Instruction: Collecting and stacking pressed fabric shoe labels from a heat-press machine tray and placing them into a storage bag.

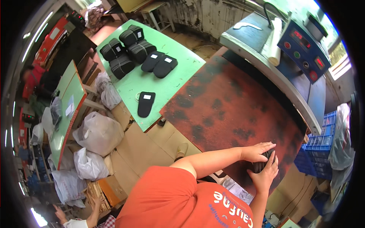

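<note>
A small stack of black pieces point(263, 164) clasped between both hands on a mottled work surface.

The stack is dark, nearly black, with fine ridges along its visible side that suggest thin flat pieces pressed together on edge or in a bundle. Only a narrow part of it shows: the left hand point(257, 152) lies over its upper side with fingers stretched flat, and the right hand point(265, 174) cups it from below, fingers curled up around its right end. It sits near the lower right edge of the rust-red, black-blotched board point(224, 102). Its exact shape cannot be told.
</note>
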The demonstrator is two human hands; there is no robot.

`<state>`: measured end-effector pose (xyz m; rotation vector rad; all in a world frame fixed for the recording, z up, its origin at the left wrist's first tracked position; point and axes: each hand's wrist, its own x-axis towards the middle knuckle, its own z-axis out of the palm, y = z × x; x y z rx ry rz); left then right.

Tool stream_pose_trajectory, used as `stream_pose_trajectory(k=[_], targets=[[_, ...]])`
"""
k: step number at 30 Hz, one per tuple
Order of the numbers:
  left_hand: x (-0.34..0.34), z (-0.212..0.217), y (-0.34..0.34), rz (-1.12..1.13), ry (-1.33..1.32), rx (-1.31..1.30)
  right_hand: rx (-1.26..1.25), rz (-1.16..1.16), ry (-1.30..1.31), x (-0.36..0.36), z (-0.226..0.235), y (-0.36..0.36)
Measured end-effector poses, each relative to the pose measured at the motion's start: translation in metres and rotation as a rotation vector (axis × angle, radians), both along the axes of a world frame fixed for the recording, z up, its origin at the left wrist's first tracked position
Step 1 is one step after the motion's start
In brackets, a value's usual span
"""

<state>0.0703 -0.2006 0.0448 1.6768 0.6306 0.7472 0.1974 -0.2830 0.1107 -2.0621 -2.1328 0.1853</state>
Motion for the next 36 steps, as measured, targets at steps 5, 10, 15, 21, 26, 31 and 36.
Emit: stream_pose_trajectory(k=[5, 10, 15, 21, 26, 31, 36], targets=[[-0.043, 0.027, -0.012, 0.043, -0.023, 0.113, 0.024, 0.075, 0.157, -0.022, 0.0, -0.005], [-0.236, 0.014, -0.012, 1.039, 0.016, 0.463, -0.001, 0.082, 0.549, -0.05, 0.012, 0.027], [-0.486, -0.051, -0.057, 1.662, 1.068, 0.006, -0.098, 0.076, 1.034, -0.096, 0.02, 0.06], [-0.564, -0.109, -0.064, 1.53, 0.612, -0.109, -0.417, 0.054, 1.752, -0.177, -0.011, 0.066], [-0.586, -0.09, -0.035, 1.517, 0.562, -0.161, -0.577, 0.01, 2.097, -0.233, -0.031, 0.077], [-0.58, -0.09, -0.025, 1.438, 0.619, -0.121, -0.677, 0.118, 2.202, -0.253, -0.037, 0.075], [-0.567, -0.092, -0.002, 1.247, 1.053, -0.019, -0.753, 0.005, 2.192, -0.245, -0.033, 0.056]])
